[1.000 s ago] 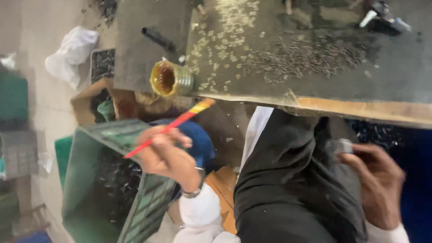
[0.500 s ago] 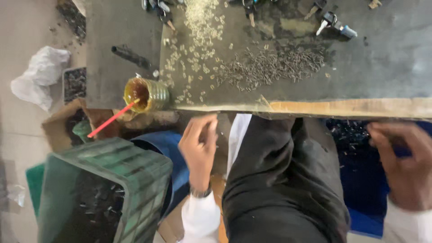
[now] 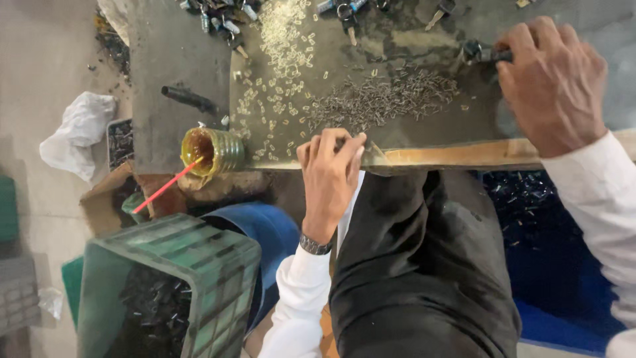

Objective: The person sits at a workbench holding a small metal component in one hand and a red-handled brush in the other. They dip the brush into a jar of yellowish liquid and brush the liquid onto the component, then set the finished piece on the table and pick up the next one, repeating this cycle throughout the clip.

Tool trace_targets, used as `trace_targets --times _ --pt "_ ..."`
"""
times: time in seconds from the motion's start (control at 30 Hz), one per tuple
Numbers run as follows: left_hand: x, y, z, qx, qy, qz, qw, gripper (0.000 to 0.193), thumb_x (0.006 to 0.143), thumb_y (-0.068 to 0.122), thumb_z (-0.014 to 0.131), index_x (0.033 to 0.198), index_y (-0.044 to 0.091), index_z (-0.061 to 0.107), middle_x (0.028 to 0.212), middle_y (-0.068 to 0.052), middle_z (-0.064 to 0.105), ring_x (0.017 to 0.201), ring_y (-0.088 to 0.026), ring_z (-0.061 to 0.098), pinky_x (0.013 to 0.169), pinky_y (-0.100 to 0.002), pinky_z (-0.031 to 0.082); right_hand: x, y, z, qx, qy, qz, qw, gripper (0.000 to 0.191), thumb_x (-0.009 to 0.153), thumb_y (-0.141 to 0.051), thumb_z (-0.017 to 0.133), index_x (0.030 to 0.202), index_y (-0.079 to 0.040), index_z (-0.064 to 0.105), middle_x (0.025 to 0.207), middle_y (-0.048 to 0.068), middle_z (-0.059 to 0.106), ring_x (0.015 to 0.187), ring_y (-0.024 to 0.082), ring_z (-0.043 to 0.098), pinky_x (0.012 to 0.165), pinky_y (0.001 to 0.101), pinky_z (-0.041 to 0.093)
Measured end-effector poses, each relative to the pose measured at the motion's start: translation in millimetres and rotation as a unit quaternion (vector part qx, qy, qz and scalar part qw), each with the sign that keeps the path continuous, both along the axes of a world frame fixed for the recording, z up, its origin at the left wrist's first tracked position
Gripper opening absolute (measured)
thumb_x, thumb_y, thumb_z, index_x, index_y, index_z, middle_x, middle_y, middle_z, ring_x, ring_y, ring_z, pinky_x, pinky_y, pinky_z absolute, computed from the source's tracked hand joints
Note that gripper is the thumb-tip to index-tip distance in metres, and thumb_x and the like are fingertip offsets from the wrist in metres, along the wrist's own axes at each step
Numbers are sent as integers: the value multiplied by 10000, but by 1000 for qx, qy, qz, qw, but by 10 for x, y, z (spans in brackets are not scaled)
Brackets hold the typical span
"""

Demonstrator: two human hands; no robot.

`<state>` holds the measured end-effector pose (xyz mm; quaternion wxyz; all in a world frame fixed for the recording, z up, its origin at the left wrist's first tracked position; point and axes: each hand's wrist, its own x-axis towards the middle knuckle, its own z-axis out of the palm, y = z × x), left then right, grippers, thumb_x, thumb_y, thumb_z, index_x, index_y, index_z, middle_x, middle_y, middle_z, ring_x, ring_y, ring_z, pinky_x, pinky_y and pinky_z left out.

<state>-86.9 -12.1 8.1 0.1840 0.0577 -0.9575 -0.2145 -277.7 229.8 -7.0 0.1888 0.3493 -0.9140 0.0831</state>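
Head view, only camera. The left hand point(image 3: 331, 174) has let go of the red stick point(image 3: 165, 185): a second ago it held the stick over the green crate point(image 3: 165, 285); now the stick stands alone in the amber ribbed jar point(image 3: 213, 151), well to the left of that hand. The hand has come up to the wooden front edge of the bench point(image 3: 457, 154), fingers curled over it beside the heap of small dark metal pieces point(image 3: 384, 99). Whether it pinches anything cannot be told; the fingertips are folded under.

The right hand point(image 3: 553, 83) has risen from beside the person's dark-trousered lap to the bench top. It is closed around a small dark metal part point(image 3: 480, 52), which pokes out just left of the knuckles.

Judgement: the stick work is set aside; both hands are now at the bench parts. Pale small pieces point(image 3: 281, 40) lie scattered beyond the left hand.
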Motion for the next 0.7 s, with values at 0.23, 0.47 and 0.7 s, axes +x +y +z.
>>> trace_targets --times 0.23,0.47,0.7 --pt "-4 5 -114 37 50 12 998 245 1022 192 674 1262 158 707 1126 -20 607 1060 -211 589 998 -376 373 153 427 69 -148 -137 6 980 144 1123 -123 695 1209 -29 627 1112 96 616 1005 226 639 913 333 546" --pt "46 52 -226 -30 33 2 999 348 943 342 765 1245 173 720 1080 -10 612 990 -195 572 970 -399 356 268 501 -25 -545 -461 188 675 284 1016 -291 723 1112 -67 578 840 88 614 779 220 629 853 403 564" --pt "109 17 -264 19 37 -4 999 459 926 397 782 1294 148 664 1182 -20 628 1125 -203 588 1030 -389 361 1351 263 -288 -648 -586 90 479 399 1036 -433 527 1036 -36 568 939 102 593 775 179 567 722 312 463"
